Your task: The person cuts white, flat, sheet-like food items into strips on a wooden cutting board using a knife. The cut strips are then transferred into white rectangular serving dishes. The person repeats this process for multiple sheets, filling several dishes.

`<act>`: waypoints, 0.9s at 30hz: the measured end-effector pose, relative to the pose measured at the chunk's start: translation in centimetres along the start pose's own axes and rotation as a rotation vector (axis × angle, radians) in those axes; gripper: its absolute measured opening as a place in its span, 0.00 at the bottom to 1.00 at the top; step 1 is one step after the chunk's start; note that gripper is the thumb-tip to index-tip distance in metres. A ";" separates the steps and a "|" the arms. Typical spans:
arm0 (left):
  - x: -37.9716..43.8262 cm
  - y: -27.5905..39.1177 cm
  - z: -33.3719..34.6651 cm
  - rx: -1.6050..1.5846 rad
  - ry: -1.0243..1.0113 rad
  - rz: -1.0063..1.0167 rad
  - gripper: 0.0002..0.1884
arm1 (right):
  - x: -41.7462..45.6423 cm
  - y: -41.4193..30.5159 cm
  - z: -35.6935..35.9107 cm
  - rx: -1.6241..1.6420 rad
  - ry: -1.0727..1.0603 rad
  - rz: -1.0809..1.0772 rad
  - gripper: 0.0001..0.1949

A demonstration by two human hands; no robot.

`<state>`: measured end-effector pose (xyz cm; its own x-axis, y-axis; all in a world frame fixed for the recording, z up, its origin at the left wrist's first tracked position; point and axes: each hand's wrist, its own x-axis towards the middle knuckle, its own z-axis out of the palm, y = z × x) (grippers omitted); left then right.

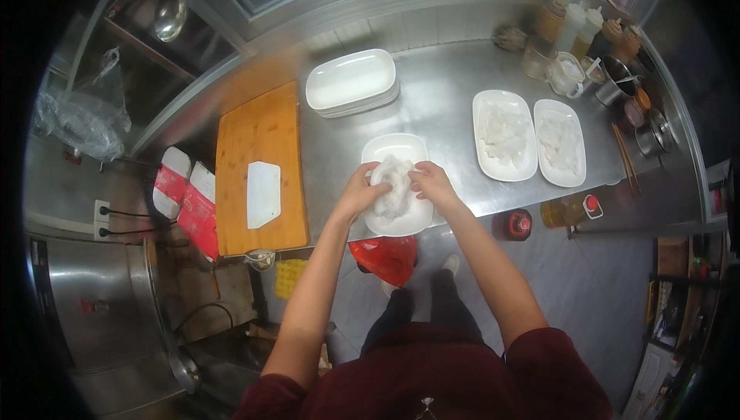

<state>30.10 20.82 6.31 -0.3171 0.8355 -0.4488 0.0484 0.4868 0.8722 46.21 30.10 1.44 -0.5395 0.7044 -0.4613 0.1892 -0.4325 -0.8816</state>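
Note:
A soft, translucent white sheet of food, perhaps a rice noodle sheet [395, 184], is bunched up between my two hands. My left hand [364, 190] grips its left side, thumb on top. Its right side is pinched by the fingertips of my right hand [430, 184]. Directly beneath lies a white oblong plate [399, 225] at the counter's front edge; whether the sheet rests on it I cannot tell. Two more white plates stand to the right, the larger one [504, 174] and the narrower one [569, 179], each holding similar white sheets.
A stack of white plates [352, 81] stands behind. On the left, a wooden cutting board [260, 131] carries a white scraper [264, 194]. Squeeze bottles [587, 29], a white jug [565, 74], metal pots [615, 81] and chopsticks [627, 157] line the right end. A red plastic bag [386, 258] hangs below the edge.

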 end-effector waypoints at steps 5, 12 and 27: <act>0.9 -0.1 -0.3 0.080 -0.065 0.122 0.32 | -0.9 0.0 0.0 -0.062 0.027 0.039 0.31; 2.1 -3.7 -1.0 0.500 -0.017 0.274 0.39 | 1.1 2.4 3.1 -0.557 0.232 -0.157 0.34; 1.2 -2.0 -0.1 0.371 0.058 0.272 0.34 | 3.2 -0.7 -1.4 -0.147 -0.129 -0.065 0.21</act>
<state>29.50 20.86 4.08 -0.2978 0.9351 -0.1921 0.4693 0.3186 0.8236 45.47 33.41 0.41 -0.6531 0.6460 -0.3951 0.2635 -0.2953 -0.9183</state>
